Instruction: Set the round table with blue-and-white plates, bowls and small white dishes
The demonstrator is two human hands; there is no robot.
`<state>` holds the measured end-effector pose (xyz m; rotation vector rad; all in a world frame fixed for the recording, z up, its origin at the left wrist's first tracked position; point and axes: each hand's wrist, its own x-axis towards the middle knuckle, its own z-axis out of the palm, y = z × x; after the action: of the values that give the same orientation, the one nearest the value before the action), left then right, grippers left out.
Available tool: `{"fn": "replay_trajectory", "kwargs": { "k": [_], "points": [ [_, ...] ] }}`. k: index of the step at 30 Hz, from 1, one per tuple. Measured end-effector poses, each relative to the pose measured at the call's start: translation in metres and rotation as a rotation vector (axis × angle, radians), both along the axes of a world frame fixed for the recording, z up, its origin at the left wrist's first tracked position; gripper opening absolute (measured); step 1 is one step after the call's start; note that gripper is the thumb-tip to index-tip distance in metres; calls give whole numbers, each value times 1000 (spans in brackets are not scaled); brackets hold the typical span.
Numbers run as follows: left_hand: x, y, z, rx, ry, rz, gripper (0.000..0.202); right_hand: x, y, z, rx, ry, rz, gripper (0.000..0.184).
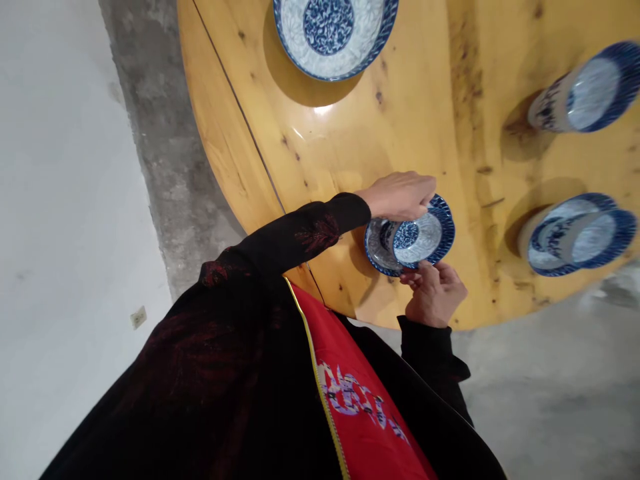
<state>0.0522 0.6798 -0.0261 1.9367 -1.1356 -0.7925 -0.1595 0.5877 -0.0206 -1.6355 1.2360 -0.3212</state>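
A blue-and-white patterned bowl (420, 241) is held between my two hands near the table's front edge. My left hand (403, 195) has its fingers closed on the far side of the rim. On the near side, my right hand (434, 292) pinches the rim with thumb and fingers. Below and partly covered by this bowl is another blue-rimmed dish (379, 259), its edge showing at the left. Whether the upper bowl touches the lower dish I cannot tell.
A larger blue-and-white dish (329, 27) lies at the far side of the round wooden table (345, 143). To the right stand a tilted-looking bowl (593, 93) and bowls nested together (545, 243). A pale wall (60, 167) is at the left.
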Motion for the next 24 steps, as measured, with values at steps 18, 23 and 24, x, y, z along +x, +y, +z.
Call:
{"fn": "replay_trajectory", "kwargs": {
  "k": [18,23,24],
  "points": [
    [28,0,16,83,41,166,32,97,-117,-4,-34,-203,-139,19],
    [32,-12,15,83,145,246,35,169,-168,-13,112,-176,-225,7],
    [33,-13,15,85,159,265,35,182,-176,-14,136,-169,-234,10]
  ]
}}
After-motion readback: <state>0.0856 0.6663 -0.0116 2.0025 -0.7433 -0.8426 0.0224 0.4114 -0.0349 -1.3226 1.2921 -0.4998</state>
